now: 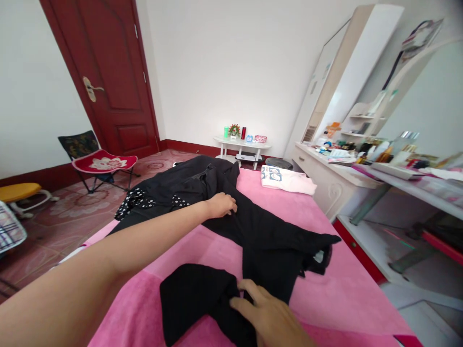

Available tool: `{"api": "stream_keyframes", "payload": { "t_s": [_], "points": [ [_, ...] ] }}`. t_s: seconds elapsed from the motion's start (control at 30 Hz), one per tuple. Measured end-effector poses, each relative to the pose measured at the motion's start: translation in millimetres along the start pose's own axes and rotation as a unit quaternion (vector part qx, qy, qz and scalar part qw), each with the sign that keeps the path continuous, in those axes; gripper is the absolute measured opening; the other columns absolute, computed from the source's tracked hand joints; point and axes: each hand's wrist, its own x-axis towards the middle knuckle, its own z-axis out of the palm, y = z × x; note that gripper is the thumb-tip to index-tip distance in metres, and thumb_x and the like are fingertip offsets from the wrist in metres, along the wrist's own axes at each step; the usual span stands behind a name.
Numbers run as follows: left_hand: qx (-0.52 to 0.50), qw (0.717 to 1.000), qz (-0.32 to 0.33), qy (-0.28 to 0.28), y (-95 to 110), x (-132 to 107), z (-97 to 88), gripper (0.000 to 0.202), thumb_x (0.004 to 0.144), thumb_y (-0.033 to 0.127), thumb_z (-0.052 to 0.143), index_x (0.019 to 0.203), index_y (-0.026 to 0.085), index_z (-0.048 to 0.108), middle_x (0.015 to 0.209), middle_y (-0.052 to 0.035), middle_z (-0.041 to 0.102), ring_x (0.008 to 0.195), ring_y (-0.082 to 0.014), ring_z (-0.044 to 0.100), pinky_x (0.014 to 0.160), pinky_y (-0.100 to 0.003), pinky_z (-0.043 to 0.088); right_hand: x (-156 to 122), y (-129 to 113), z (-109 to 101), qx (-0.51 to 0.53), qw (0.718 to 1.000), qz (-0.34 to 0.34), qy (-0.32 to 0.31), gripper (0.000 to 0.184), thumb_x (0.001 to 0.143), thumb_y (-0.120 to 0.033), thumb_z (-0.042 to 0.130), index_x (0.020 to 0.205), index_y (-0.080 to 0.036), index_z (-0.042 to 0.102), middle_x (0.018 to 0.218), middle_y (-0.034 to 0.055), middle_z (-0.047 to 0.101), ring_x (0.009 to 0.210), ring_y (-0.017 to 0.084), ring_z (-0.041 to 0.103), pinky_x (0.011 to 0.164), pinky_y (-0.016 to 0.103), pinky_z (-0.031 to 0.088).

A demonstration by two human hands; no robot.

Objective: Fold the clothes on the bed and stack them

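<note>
1. Two bare hands meet one long, plain black cloth garment (267,262), which lies spread across a soft pink bed cover (325,294).
2. The left hand (221,206) reaches farther over the bed, its fingers curled down and pinching a fold of the black cloth.
3. The right hand (269,313) is nearer to the body, thumb and fingers curved at a bunched part of the garment; from here I cannot tell whether they grip it.
4. One narrow part of the garment lies bent on the cover, left of the right hand; another end points toward the bed's right side.
5. Beyond the left arm sits a heap of black clothing (195,180), with black-and-white spotted cloth (135,198) at its left.
6. A folded pale pink cloth with blue-and-white patches (292,183) rests near the bed's far edge, apart from both hands.
7. By the far wall I see a low white table (238,144).
</note>
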Motion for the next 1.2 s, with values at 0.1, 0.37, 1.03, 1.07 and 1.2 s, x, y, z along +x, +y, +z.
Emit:
{"api": "stream_keyframes", "payload": {
  "t_s": [0.1,0.37,1.03,1.07,1.2],
  "points": [
    [0.015,0.998,-0.056,0.009,0.3,14.1,-6.7,0.017,0.085,0.019,0.051,0.094,0.022,0.065,0.096,-0.0049,0.068,0.094,-0.0196,0.061,0.080,-0.028,0.043,-6.2,3.4,-3.9,0.013,1.000,-0.006,-0.007,0.043,0.060,-0.005,0.045,0.093,-0.024,0.065,0.098,0.0028,0.063,0.085,0.018,0.056,0.068,0.023,0.043],
    [-0.120,0.971,-0.101,0.178,79.8,-24.7,-104.6,0.029,0.093,0.029,0.037,0.086,0.016,0.061,0.077,-0.0039,0.064,0.074,-0.0174,0.060,0.069,-0.028,0.043,-94.3,78.8,-116.5,-0.007,0.943,0.209,0.259,0.020,0.070,-0.020,0.036,0.065,-0.025,0.055,0.068,0.0046,0.061,0.066,0.022,0.058,0.064,0.032,0.043],
    [-0.103,0.991,-0.080,-0.002,43.8,71.0,22.8,0.081,0.065,0.045,0.074,0.136,0.023,0.040,0.138,-0.0138,0.042,0.127,-0.0348,0.036,0.104,-0.053,0.026,-80.1,94.4,-36.4,0.027,0.887,0.339,0.312,0.082,0.075,-0.049,0.058,0.143,-0.028,0.017,0.148,0.0117,0.020,0.133,0.032,0.030,0.098,0.049,0.039],
    [-0.107,0.992,-0.061,0.006,47.4,70.3,27.6,0.073,0.068,0.042,0.072,0.132,0.023,0.045,0.132,-0.0116,0.048,0.123,-0.0317,0.042,0.103,-0.048,0.028,-76.4,90.3,-35.1,0.020,0.893,0.340,0.294,0.083,0.074,-0.045,0.060,0.144,-0.029,0.017,0.149,0.0108,0.019,0.133,0.033,0.030,0.097,0.050,0.040],
    [-0.129,0.990,-0.007,0.056,73.7,60.7,28.0,0.027,0.073,0.027,0.066,0.101,0.027,0.066,0.094,-0.0010,0.068,0.091,-0.0184,0.061,0.081,-0.026,0.044,-60.4,72.8,-38.6,-0.023,0.922,0.314,0.224,0.080,0.069,-0.028,0.062,0.141,-0.033,0.028,0.137,0.0079,0.040,0.121,0.031,0.044,0.092,0.045,0.043]
  ]
}}
